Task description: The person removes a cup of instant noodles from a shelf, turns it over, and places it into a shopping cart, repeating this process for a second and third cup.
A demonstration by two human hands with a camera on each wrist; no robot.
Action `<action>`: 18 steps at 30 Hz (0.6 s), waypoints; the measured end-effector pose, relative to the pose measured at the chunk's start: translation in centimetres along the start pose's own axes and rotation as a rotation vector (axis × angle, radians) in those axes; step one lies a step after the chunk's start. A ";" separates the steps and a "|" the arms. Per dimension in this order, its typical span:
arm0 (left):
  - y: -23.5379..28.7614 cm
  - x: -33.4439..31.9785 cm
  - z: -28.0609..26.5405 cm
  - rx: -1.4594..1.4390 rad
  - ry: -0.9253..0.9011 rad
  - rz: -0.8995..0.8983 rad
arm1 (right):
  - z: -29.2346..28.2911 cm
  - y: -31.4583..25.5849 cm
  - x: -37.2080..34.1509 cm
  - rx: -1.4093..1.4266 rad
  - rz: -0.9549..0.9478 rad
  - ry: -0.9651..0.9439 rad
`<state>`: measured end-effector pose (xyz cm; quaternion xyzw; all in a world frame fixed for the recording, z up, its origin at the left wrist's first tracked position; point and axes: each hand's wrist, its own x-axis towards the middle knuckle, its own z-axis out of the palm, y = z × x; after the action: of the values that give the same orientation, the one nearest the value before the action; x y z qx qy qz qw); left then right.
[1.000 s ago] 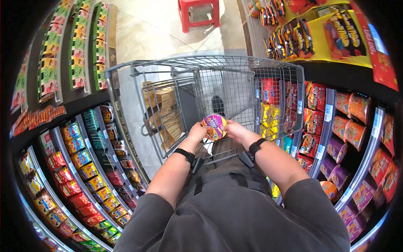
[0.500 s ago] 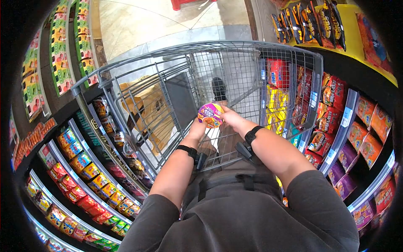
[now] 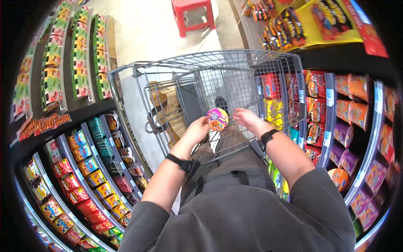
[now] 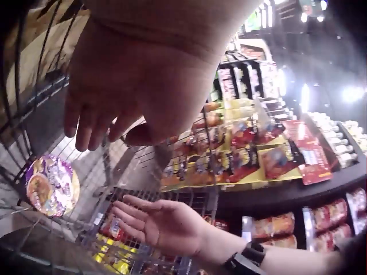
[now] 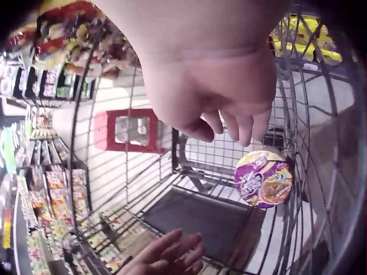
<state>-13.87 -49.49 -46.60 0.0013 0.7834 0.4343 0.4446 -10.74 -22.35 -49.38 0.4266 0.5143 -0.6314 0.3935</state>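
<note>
A round instant noodle bowl with a purple and yellow lid (image 3: 218,119) is inside the grey wire shopping cart (image 3: 226,52). Its printed lid faces up between my two hands. My left hand (image 3: 199,129) is just left of the bowl, its fingers loosely bent; in the left wrist view the bowl (image 4: 52,185) shows apart from them. On the other side, my right hand (image 3: 251,120) hovers with fingers spread and a gap to the lid. The right wrist view has the bowl (image 5: 263,179) just beyond the right fingertips, near the wire side.
Shelves of snack packets (image 3: 88,206) line the left, and shelves of red and orange noodle packs (image 3: 315,113) the right. Brown cardboard (image 3: 168,98) shows through the cart's left side. A red plastic stool (image 3: 194,19) stands on the floor ahead.
Both hands held the noodle bowl earlier; now they have let go and moved apart, the right hand farther to the right. The camera view dipped forward and back.
</note>
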 end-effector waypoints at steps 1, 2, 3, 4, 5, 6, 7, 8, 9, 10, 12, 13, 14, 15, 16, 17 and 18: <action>2.5 -2.4 -1.6 0.049 -0.010 0.022 | -0.9 0.5 -1.2 0.062 -0.064 -0.003; 3.0 -4.0 -2.4 0.059 -0.004 0.059 | -1.9 1.0 -2.5 0.125 -0.129 -0.006; 3.2 -5.6 -3.4 0.063 0.010 0.104 | -2.6 1.3 -4.5 0.131 -0.166 0.009; 3.1 -7.1 -4.2 0.067 0.019 0.149 | -3.2 1.7 -6.8 0.206 -0.213 -0.010; 2.8 -8.5 -5.0 0.068 0.046 0.196 | -3.7 2.4 -9.1 0.282 -0.261 -0.028; 2.5 -9.8 -5.7 0.068 0.068 0.246 | -4.0 3.3 -11.6 0.295 -0.298 -0.005; 2.9 -11.3 -6.5 0.102 0.079 0.284 | -4.2 4.3 -14.1 0.316 -0.321 0.031; 1.9 -11.8 -7.0 0.078 0.076 0.289 | -4.6 5.5 -16.4 0.338 -0.346 0.068; 2.6 -13.3 -7.7 0.026 0.049 0.304 | -5.1 7.2 -18.0 0.358 -0.381 0.089; 2.2 -13.9 -8.2 0.027 0.034 0.324 | -5.5 9.3 -19.4 0.379 -0.415 0.120; 1.9 -14.6 -8.7 0.004 0.025 0.332 | -6.1 13.0 -22.0 0.404 -0.407 0.194; 2.3 -15.0 -8.8 0.027 0.022 0.337 | -6.0 14.8 -23.5 0.430 -0.434 0.224; 2.8 -15.2 -8.7 0.050 0.020 0.340 | -5.8 16.4 -24.7 0.436 -0.429 0.270; 3.4 -15.2 -8.3 0.068 -0.004 0.369 | -5.6 17.9 -25.8 0.443 -0.422 0.313; 4.0 -15.2 -7.9 0.090 -0.022 0.361 | -5.6 19.2 -26.8 0.468 -0.442 0.334; 4.7 -15.0 -7.5 0.113 -0.038 0.350 | -5.5 20.5 -27.8 0.473 -0.443 0.350; 5.4 -14.8 -6.9 0.133 -0.055 0.373 | -5.4 21.4 -28.9 0.477 -0.444 0.364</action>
<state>-11.86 -56.55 -31.03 0.1876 0.7841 0.4564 0.3763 19.40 -18.76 -29.43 0.4898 0.4943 -0.7171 0.0387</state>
